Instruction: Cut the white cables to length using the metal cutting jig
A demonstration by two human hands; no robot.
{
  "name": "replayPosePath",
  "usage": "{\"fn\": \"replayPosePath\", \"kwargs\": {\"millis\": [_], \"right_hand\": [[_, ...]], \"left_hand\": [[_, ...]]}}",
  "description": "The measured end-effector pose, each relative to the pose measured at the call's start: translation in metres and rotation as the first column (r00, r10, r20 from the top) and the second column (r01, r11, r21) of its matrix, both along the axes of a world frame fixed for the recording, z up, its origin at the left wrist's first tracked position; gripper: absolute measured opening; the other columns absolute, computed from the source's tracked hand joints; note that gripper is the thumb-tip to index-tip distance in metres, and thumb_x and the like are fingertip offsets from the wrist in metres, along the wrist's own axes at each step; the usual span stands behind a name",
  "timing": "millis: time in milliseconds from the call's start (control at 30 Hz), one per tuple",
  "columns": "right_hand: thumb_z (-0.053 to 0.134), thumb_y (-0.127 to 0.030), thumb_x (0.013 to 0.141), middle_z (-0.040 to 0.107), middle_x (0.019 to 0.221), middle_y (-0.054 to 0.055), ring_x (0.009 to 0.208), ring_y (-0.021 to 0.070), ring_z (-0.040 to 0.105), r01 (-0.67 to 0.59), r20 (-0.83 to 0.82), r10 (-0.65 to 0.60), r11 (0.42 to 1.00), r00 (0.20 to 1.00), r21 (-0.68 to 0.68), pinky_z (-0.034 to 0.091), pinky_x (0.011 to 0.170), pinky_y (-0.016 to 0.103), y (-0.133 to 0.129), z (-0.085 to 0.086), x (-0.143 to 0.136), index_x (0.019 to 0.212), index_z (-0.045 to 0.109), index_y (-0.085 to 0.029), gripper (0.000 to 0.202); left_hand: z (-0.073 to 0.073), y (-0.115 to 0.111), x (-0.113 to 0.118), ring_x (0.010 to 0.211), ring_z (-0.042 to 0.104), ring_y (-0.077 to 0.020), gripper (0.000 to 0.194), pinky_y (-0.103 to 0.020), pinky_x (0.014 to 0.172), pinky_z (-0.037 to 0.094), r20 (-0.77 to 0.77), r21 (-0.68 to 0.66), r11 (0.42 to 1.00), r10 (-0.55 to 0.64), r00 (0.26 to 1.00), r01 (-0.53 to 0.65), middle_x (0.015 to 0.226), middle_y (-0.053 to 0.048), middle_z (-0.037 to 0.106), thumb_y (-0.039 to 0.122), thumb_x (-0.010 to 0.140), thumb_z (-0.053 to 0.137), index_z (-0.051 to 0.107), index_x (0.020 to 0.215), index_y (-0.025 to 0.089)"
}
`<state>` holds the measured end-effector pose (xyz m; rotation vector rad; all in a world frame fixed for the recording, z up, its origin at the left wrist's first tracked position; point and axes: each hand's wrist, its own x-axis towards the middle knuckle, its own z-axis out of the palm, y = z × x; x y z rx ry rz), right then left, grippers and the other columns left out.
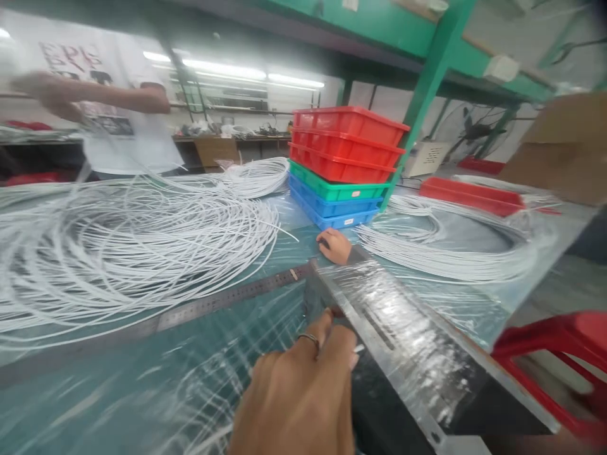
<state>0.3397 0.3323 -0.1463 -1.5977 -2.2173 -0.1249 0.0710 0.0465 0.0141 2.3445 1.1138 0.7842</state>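
My left hand (296, 385), with a ring on one finger, is in the foreground, fingers pinched together against the near side of a long metal box (398, 328). A short white cable end (359, 348) sticks out by its fingertips; the hand hides most of the rest. Beyond the far end of the box is my right hand (334, 245), small in view, its fingers curled; what they hold, if anything, is hidden. The box conceals that arm. A steel ruler (227, 297) runs left from the box's far corner across the film-covered table (142, 385).
A big tangle of white cable (156, 234) covers the left; another coil (441, 253) lies right. Stacked red, green and blue crates (344, 167) stand by a green post (427, 95). A person in a white shirt (137, 139) handles cable across the table. A red stool (559, 354) stands right.
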Motion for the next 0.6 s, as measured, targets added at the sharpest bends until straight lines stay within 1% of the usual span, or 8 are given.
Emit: {"fn": "replayPosePath", "kwargs": {"millis": [100, 133, 200, 300, 400, 500, 600], "right_hand": [[0.052, -0.015, 0.091, 0.066, 0.115, 0.012, 0.113, 0.0251, 0.058, -0.025, -0.022, 0.024, 1.000, 0.999, -0.016, 0.043, 0.105, 0.036, -0.004, 0.004, -0.002, 0.108, 0.067, -0.022, 0.023], [0.053, -0.015, 0.090, 0.066, 0.114, 0.013, 0.112, 0.0263, 0.059, -0.035, -0.033, 0.035, 0.999, 0.999, -0.021, 0.044, 0.105, 0.038, -0.004, 0.005, -0.002, 0.106, 0.067, -0.023, 0.023], [0.054, -0.016, 0.088, 0.067, 0.113, 0.015, 0.112, 0.0286, 0.061, -0.055, -0.058, 0.054, 0.998, 0.997, -0.024, 0.046, 0.104, 0.042, -0.002, 0.005, 0.000, 0.101, 0.067, -0.025, 0.020], [0.059, -0.018, 0.085, 0.068, 0.109, 0.016, 0.109, 0.0300, 0.064, -0.065, -0.096, 0.063, 0.998, 0.993, -0.018, 0.047, 0.102, 0.045, 0.005, 0.001, 0.004, 0.094, 0.068, -0.028, 0.016], [0.061, -0.019, 0.081, 0.069, 0.106, 0.016, 0.106, 0.0286, 0.066, -0.068, -0.121, 0.066, 0.998, 0.990, -0.011, 0.048, 0.099, 0.044, 0.010, -0.003, 0.007, 0.091, 0.069, -0.030, 0.017], [0.062, -0.021, 0.080, 0.070, 0.107, 0.015, 0.105, 0.0274, 0.066, -0.071, -0.130, 0.070, 0.997, 0.989, -0.004, 0.049, 0.097, 0.043, 0.013, -0.007, 0.009, 0.091, 0.070, -0.032, 0.018], [0.059, -0.025, 0.081, 0.070, 0.108, 0.016, 0.105, 0.0278, 0.066, -0.071, -0.129, 0.071, 0.997, 0.989, 0.000, 0.048, 0.097, 0.043, 0.015, -0.010, 0.011, 0.091, 0.070, -0.033, 0.018]], "left_hand": [[-0.002, -0.002, -0.002, 0.102, 0.075, -0.0251, 0.029, -0.038, 0.087, 0.065, -0.061, 0.018, 1.000, 0.019, 0.998, -0.018, 0.139, -0.009, 0.064, 0.023, 0.103, 0.041, 0.068, 0.112, 0.022], [-0.004, -0.002, -0.005, 0.100, 0.075, -0.0258, 0.026, -0.039, 0.086, 0.066, -0.082, 0.020, 0.999, 0.026, 0.996, -0.025, 0.139, -0.010, 0.064, 0.025, 0.101, 0.044, 0.068, 0.110, 0.021], [-0.009, -0.005, -0.012, 0.097, 0.075, -0.0250, 0.023, -0.035, 0.081, 0.066, -0.118, 0.007, 0.999, 0.054, 0.992, -0.053, 0.130, -0.010, 0.069, 0.031, 0.099, 0.052, 0.070, 0.108, 0.021], [-0.016, -0.009, -0.021, 0.096, 0.075, -0.0218, 0.027, -0.025, 0.070, 0.064, -0.157, -0.044, 0.991, 0.118, 0.981, -0.126, 0.118, -0.005, 0.074, 0.043, 0.097, 0.054, 0.074, 0.098, 0.024], [-0.021, -0.009, -0.015, 0.091, 0.075, -0.0183, 0.036, -0.019, 0.063, 0.058, -0.202, -0.076, 0.980, 0.164, 0.966, -0.182, 0.114, 0.001, 0.076, 0.049, 0.096, 0.050, 0.076, 0.090, 0.025], [-0.023, -0.005, 0.000, 0.085, 0.075, -0.0148, 0.042, -0.014, 0.058, 0.052, -0.253, -0.065, 0.975, 0.188, 0.949, -0.211, 0.116, 0.006, 0.075, 0.050, 0.095, 0.042, 0.077, 0.088, 0.027], [-0.023, -0.002, 0.011, 0.082, 0.074, -0.0126, 0.044, -0.013, 0.056, 0.048, -0.275, -0.049, 0.975, 0.193, 0.942, -0.215, 0.128, 0.010, 0.069, 0.043, 0.095, 0.035, 0.077, 0.096, 0.031]]}}
